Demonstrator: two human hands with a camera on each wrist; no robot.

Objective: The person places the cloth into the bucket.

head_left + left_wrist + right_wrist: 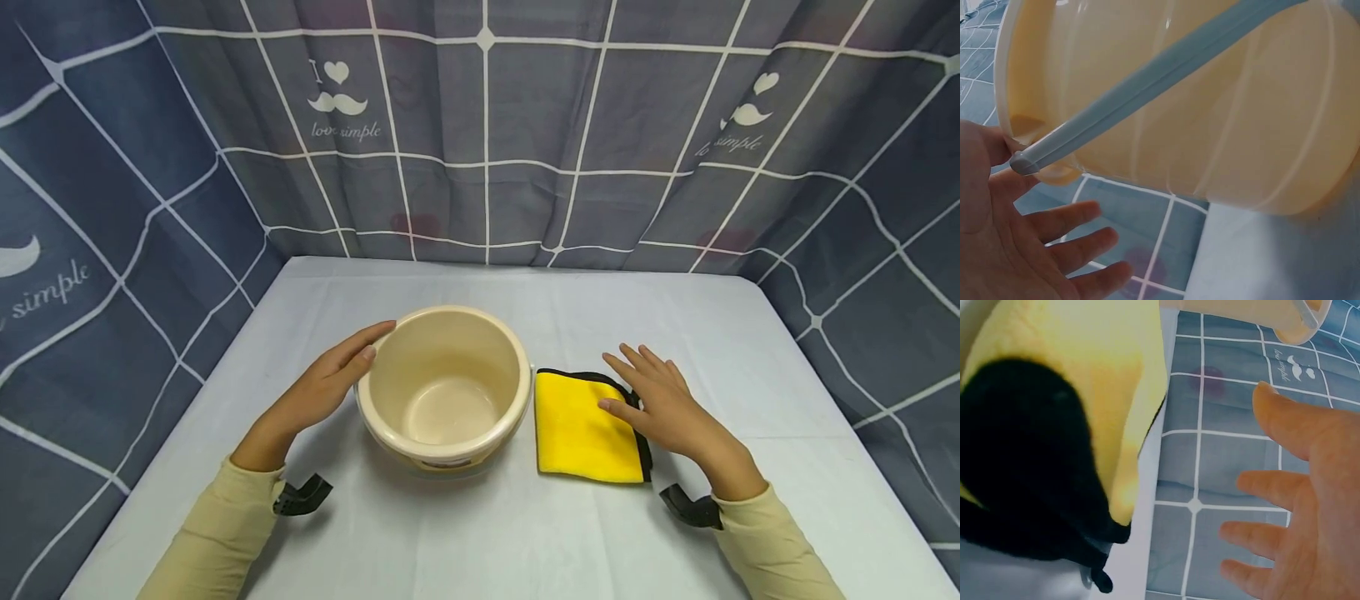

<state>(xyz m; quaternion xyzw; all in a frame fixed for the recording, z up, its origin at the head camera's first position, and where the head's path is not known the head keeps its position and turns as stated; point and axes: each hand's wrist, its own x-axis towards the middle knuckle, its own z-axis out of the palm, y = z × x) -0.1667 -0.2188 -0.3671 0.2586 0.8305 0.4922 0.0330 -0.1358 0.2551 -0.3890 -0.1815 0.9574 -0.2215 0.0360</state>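
A cream plastic bucket (pixel 450 417) stands upright, its inside bare. My left hand (pixel 330 379) is at the left side of its rim, fingers extended, thumb and index finger right at the lip. In the left wrist view, a grey carrying handle (pixel 1147 81) slants across the outer wall of the bucket, one end by the index finger of my left hand (pixel 1041 231). To the right lies a folded yellow cloth (pixel 585 433) with black edging. Over its upper right corner my right hand (pixel 663 404) spreads its fingers, holding nothing. The right wrist view shows the cloth (pixel 1110 337) beside my right hand (pixel 1297 506).
A white cloth covers the table (pixel 465 542). Dark grey checked curtains (pixel 525 108) with white lines enclose it at the back and both sides. Black wrist mounts (pixel 303 496) are strapped at both cuffs.
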